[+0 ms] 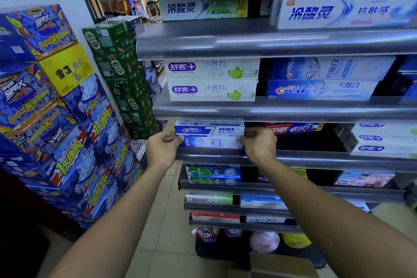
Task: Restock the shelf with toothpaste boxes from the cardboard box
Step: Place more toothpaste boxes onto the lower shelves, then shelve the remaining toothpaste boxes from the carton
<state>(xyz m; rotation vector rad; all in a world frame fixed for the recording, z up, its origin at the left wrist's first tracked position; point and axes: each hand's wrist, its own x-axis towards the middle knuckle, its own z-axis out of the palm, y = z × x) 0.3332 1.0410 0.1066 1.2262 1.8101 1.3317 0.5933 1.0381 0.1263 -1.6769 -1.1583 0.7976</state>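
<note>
A blue and white Crest toothpaste box (209, 142) lies lengthwise on the third shelf (293, 160) down, under another Crest box (209, 130). My left hand (163, 146) grips the lower box's left end with curled fingers. My right hand (259, 142) grips its right end the same way. Both arms reach up from the bottom of the view. A corner of the brown cardboard box (279, 266) shows on the floor at the bottom.
Grey metal shelves above and below hold other toothpaste boxes. A red box (293, 128) lies right of my right hand. Stacked blue drink cartons (56, 119) and green cartons (121, 74) stand close on the left. Bottles (264, 240) sit on the lowest level.
</note>
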